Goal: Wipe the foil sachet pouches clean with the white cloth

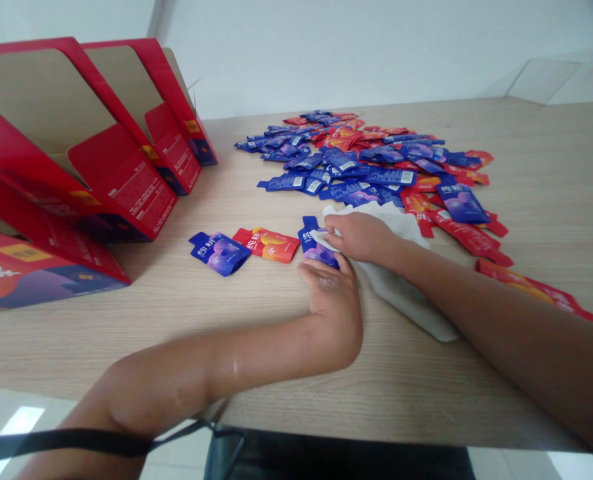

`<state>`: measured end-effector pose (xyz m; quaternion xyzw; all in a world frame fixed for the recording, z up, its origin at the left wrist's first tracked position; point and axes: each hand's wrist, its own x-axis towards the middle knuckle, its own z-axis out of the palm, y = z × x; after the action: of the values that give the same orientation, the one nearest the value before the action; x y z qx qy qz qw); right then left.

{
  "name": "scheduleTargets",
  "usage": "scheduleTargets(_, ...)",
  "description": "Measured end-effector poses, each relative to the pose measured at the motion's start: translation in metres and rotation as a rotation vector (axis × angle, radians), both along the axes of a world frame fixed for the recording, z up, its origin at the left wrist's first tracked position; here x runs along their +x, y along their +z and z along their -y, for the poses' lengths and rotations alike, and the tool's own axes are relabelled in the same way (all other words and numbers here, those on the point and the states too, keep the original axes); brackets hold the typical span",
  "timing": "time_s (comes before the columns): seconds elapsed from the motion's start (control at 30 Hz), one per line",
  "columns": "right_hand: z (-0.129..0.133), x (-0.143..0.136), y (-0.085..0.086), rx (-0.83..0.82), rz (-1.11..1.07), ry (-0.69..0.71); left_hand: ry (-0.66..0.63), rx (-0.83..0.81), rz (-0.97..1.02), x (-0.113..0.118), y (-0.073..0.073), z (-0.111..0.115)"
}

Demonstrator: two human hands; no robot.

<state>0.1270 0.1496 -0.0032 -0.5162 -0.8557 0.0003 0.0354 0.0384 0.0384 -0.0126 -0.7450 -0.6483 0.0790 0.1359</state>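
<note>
A blue pouch (pixel 310 235) lies on the wooden table (pixel 271 307), with my left hand (pixel 329 277) at its lower edge, fingers closed on it. My right hand (pixel 359 235) pinches a white cloth (pixel 401 290), a fold of which lies against the same pouch. The rest of the cloth spreads under and beside my right wrist. To the left of the pouch lie a red pouch (pixel 271 245) and another blue pouch (pixel 220 253), in a rough row.
A heap of blue and red pouches (pixel 344 160) covers the table's back middle. Several open red boxes (pixel 126 177) stand at the left. A red pouch (pixel 536 290) lies beside my right forearm. A clear panel (pixel 544 80) is at the back right, before the white wall.
</note>
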Motion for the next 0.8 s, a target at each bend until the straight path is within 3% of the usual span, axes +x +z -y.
scheduleTargets(0.27,0.003,0.001,0.009,0.094,-0.095,0.019,-0.018,-0.014,-0.018,-0.001,0.002,0.000)
scheduleTargets(0.43,0.010,-0.007,0.011,-0.060,-0.039,0.126,-0.017,-0.004,0.060,-0.001,0.002,0.000)
scheduleTargets(0.8,0.002,-0.002,0.003,-0.031,0.013,0.035,-0.023,-0.029,-0.011,-0.001,0.005,-0.001)
